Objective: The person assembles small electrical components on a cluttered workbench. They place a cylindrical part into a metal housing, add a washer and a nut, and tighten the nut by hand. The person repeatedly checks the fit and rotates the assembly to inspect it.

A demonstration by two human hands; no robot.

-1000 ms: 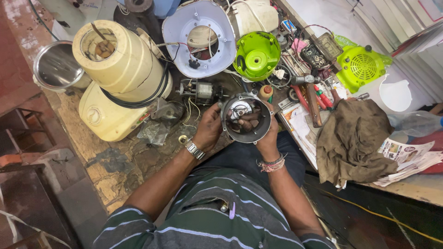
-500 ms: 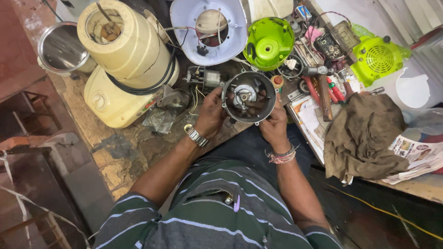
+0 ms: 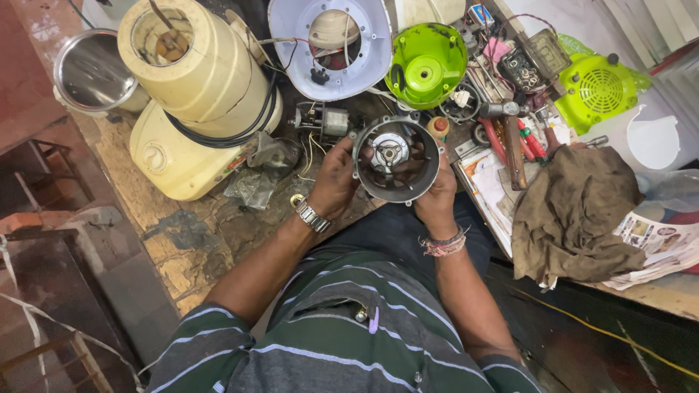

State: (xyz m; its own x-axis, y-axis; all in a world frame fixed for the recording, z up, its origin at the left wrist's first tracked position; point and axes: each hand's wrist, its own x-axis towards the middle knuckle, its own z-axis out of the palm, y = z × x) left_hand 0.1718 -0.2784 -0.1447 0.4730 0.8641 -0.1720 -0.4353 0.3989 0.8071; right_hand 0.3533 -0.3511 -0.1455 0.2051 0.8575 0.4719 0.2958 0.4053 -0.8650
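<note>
Both hands, left hand (image 3: 336, 178) and right hand (image 3: 435, 195), grip the round metal motor housing (image 3: 397, 156) by its rim. Judged rigid, fairly heavy; support opposite edges, avoiding the central shaft.

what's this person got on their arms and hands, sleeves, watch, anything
Short sleeves, dark green with pale stripes, end near the elbows. The left hand has a silver metal-link watch at its wrist; the right hand has pinkish thread bands. No gloves.

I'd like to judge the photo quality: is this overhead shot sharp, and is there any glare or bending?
Head view: the round motor housing in both hands looks sharp; daylight is soft; mild glare on the steel jar; wide-angle bending stretches the edges.
</note>
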